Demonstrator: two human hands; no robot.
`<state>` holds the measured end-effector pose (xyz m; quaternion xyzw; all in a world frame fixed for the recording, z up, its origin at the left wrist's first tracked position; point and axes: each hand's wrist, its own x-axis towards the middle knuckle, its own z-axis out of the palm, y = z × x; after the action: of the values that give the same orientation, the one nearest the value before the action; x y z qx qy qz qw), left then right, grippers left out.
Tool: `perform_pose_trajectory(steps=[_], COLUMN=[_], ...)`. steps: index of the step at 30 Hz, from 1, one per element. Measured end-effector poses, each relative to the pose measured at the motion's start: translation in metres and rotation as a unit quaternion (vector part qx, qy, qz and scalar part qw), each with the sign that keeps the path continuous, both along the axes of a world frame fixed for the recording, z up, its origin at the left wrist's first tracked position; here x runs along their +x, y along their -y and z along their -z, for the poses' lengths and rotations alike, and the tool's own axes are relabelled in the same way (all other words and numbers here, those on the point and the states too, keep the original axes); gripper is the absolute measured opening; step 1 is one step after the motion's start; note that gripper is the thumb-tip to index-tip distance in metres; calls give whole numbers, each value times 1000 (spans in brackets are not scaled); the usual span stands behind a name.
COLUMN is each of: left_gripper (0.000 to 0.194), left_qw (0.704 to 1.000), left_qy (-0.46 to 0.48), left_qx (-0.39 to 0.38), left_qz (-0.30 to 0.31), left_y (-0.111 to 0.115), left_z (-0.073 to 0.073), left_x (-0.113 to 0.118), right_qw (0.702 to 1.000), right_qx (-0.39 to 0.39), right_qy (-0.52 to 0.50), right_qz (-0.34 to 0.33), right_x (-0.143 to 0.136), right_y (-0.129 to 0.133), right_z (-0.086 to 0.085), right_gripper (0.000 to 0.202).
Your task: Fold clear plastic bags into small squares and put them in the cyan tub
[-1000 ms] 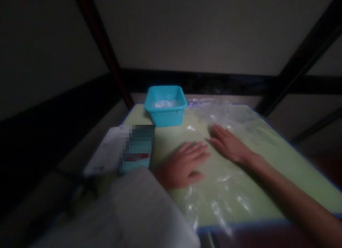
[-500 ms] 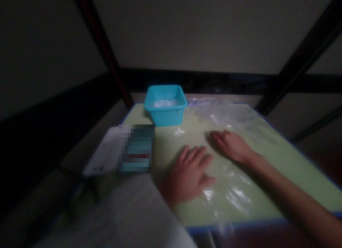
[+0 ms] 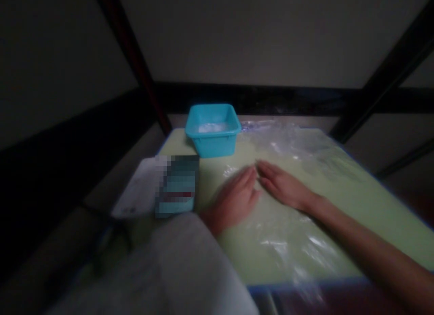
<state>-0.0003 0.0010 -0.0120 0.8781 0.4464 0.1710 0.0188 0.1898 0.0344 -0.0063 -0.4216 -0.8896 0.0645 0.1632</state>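
A thin clear plastic sheet [image 3: 281, 251] lies over the table, wrinkled and shiny near the front edge, where part of it hangs down. My left hand [image 3: 235, 202] rests palm down on it, fingers stretched forward and close together, thumb toward the right. Just to the right, my right hand [image 3: 285, 184] lies low over the same surface with its fingers extended toward the left. The fingertips of both hands nearly meet; whether they touch is blurred. Neither hand shows anything held.
A turquoise plastic basin [image 3: 215, 145] with whitish contents stands at the back of the yellow-green table [image 3: 366, 220]. A pixelated teal item [image 3: 178, 186] and a whitish flat object [image 3: 140, 186] lie at the left. More crumpled clear plastic [image 3: 288, 141] spreads along the back right.
My left hand has moved forward and its spread fingers have come together. My right hand has shifted slightly left, its fingers straighter. The two hands are closer to each other.
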Motion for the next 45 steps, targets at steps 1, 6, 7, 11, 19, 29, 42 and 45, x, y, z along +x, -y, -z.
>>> perform_pose_trajectory(steps=[1, 6, 7, 11, 19, 29, 42, 45], left_gripper=[52, 57, 57, 57, 57, 59, 58, 60], left_qw=[1000, 997, 996, 992, 978, 976, 999, 997], left_qy=[-13, -66, -73, -90, -115, -113, -40, -63], left_qx=[-2, -4, -4, -7, -5, -17, -10, -26], left_qz=[-4, -41, -49, -90, -174, -184, -9, -24], left_y=[-2, -2, -1, -3, -2, -1, 25, 24], left_z=[3, 7, 6, 5, 4, 3, -5, -3], left_x=[-1, -7, -7, -11, -19, -18, 10, 8], right_qw=[1000, 996, 995, 991, 986, 985, 996, 995], right_qx=[1, 19, 20, 22, 17, -1, 27, 31], right_qy=[20, 84, 89, 100, 133, 124, 88, 91], right_qz=[3, 39, 48, 85, 99, 122, -5, -2], right_x=[0, 14, 18, 29, 36, 45, -6, -6], right_y=[0, -5, -6, -10, -11, -10, 16, 16], right_z=[3, 14, 15, 19, 17, 11, 7, 14], right_gripper=[61, 76, 77, 76, 80, 80, 65, 64])
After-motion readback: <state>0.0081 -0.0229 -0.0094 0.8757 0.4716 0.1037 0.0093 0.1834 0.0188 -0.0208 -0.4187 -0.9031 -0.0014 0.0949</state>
